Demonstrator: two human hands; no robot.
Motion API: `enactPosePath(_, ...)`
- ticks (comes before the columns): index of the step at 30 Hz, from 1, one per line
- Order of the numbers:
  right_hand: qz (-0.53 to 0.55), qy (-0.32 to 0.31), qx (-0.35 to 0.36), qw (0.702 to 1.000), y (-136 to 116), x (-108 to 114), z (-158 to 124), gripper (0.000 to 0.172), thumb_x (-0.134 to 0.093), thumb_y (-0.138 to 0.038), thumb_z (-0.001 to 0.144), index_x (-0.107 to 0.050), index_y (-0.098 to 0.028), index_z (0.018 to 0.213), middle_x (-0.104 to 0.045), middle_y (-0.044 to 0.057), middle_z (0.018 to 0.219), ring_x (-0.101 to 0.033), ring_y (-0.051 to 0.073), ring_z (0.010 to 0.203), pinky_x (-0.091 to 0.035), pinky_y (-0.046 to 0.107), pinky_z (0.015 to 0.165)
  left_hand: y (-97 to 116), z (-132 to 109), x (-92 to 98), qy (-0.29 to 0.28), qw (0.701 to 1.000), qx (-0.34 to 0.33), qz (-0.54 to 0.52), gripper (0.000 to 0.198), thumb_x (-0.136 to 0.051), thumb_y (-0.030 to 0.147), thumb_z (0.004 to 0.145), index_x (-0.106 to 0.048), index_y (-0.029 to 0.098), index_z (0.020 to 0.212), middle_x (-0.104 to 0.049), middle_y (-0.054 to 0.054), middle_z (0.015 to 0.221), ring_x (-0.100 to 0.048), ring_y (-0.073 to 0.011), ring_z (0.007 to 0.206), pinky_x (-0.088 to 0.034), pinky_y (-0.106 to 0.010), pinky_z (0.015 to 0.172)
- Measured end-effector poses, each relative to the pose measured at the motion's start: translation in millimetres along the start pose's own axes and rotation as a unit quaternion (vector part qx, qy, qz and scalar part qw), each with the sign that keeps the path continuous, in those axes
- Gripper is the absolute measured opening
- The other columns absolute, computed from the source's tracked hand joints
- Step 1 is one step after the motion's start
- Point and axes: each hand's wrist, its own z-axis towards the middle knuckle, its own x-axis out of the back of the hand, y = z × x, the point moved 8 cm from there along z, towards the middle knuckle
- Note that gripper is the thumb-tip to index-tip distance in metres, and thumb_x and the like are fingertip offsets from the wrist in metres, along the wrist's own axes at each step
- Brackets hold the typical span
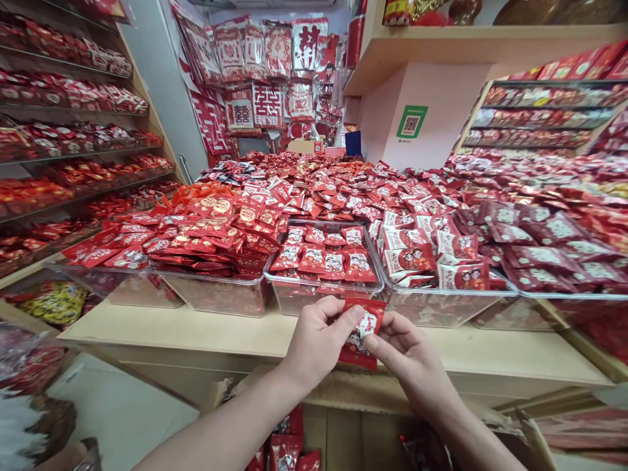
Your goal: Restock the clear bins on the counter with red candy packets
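Display rack [73,108] on your left, stacked with red packets, past the bench's left end. Bench [235,330] runs across in front of you; clear bins line its front edge, heaped packets behind them to the back. Pale pillar [387,124] behind, right of centre. Open carton [343,390] below the front edge, your forearms over it, some red packets [287,451] inside. Middle bin [294,297] sits right behind your hands, so they mask part of its front wall; maroon packets [554,226] fill the bin toward the right corner. Left hand [318,337] and right hand [415,350] both pinch one red packet [366,330], thumbs on its face, held up at mid front edge. Writing: 囍 on hanging decorations [268,104]; QR sign [412,122], green frame, caption too small. Your packet: cartoon figures, red script, can't read it.
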Motion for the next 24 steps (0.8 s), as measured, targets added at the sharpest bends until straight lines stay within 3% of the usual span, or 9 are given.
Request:
enactPosePath(2,0.007,-0.014,0.003,1.0,1,-2,-1,0.017,-0.069,-0.027,0.07,-0.056,-0.019,0.077,-0.062,0.0,0.075,-0.056,0.011,0.068,-0.046,0.021,0.064,2,-1,-1.2,-0.008,1.0,-0.009,0.017,0.023,-0.056,0.033,0.078,-0.061,0.014,0.066,-0.055,0.0,0.068,-0.048,-0.0113,0.066,-0.039,-0.021,0.061)
enactPosePath(6,0.003,-0.04,0.012,0.999,2,-3,-4,0.014,-0.065,-0.026,0.074,-0.053,-0.021,0.079,-0.064,0.001,0.081,-0.06,0.013,0.076,-0.049,0.024,0.071,-2,-3,-9.7,-0.062,0.997,0.036,-0.021,0.024,-0.06,0.034,0.075,-0.062,0.013,0.087,-0.063,-0.004,0.077,-0.054,-0.0156,0.072,-0.043,-0.025,0.064)
enactPosePath(12,-0.042,-0.05,0.046,0.997,0,-4,-5,0.011,-0.061,-0.025,0.078,-0.053,-0.02,0.084,-0.065,0.005,0.084,-0.062,0.017,0.078,-0.052,0.028,0.072,-2,-4,-7.8,-0.04,0.995,0.059,-0.069,0.024,-0.065,0.035,0.07,-0.064,0.011,0.074,-0.062,-0.003,0.067,-0.052,-0.0124,0.06,-0.042,-0.023,0.058)
enactPosePath(15,-0.122,-0.01,0.133,0.984,-13,-2,-7,0.024,-0.057,-0.024,0.08,-0.047,-0.023,0.102,-0.062,0.008,0.091,-0.062,0.018,0.078,-0.054,0.032,0.068,-2,-3,-5.1,-0.018,0.994,0.056,-0.097,0.024,-0.066,0.034,0.069,-0.065,0.01,0.075,-0.063,-0.003,0.068,-0.052,-0.0122,0.061,-0.042,-0.023,0.059)
enactPosePath(17,-0.262,0.032,0.26,0.929,-31,-3,-17,0.041,-0.061,-0.024,0.077,-0.042,-0.025,0.113,-0.057,0.011,0.102,-0.06,0.02,0.081,-0.053,0.033,0.064,-4,-2,-1.9,0.0,0.991,0.062,-0.12,0.026,-0.066,0.034,0.069,-0.066,0.011,0.078,-0.064,-0.003,0.069,-0.053,-0.0125,0.062,-0.042,-0.024,0.06)
enactPosePath(19,-0.441,0.036,0.384,0.81,-42,-16,-33,0.049,-0.067,-0.021,0.071,-0.045,-0.025,0.115,-0.051,0.014,0.114,-0.055,0.025,0.09,-0.051,0.038,0.07,-6,0,1.7,0.014,0.99,0.066,-0.125,0.026,-0.066,0.035,0.068,-0.066,0.011,0.075,-0.063,-0.002,0.066,-0.051,-0.0117,0.06,-0.041,-0.024,0.059)
enactPosePath(21,-0.572,-0.007,0.446,0.689,-38,-31,-44,0.046,-0.064,-0.016,0.072,-0.05,-0.023,0.115,-0.05,0.015,0.118,-0.049,0.03,0.102,-0.046,0.042,0.079,-7,1,4.0,0.016,0.99,0.069,-0.122,0.026,-0.065,0.037,0.069,-0.065,0.011,0.068,-0.059,0.0,0.061,-0.047,-0.0093,0.056,-0.037,-0.022,0.055)
enactPosePath(22,-0.604,-0.03,0.459,0.651,-36,-34,-47,0.043,-0.059,-0.012,0.075,-0.05,-0.021,0.117,-0.052,0.015,0.117,-0.048,0.03,0.103,-0.045,0.042,0.081,-8,2,4.6,0.015,0.99,0.07,-0.121,0.028,-0.065,0.038,0.069,-0.063,0.01,0.063,-0.055,0.001,0.057,-0.044,-0.0081,0.053,-0.035,-0.021,0.053)
enactPosePath(24,-0.617,-0.073,0.475,0.623,-37,-37,-49,0.043,-0.051,-0.008,0.078,-0.048,-0.019,0.12,-0.056,0.015,0.114,-0.05,0.029,0.102,-0.044,0.041,0.08,-8,2,5.5,0.014,0.989,0.071,-0.131,0.034,-0.061,0.042,0.072,-0.058,0.011,0.059,-0.05,0.002,0.054,-0.041,-0.0071,0.052,-0.032,-0.02,0.05)
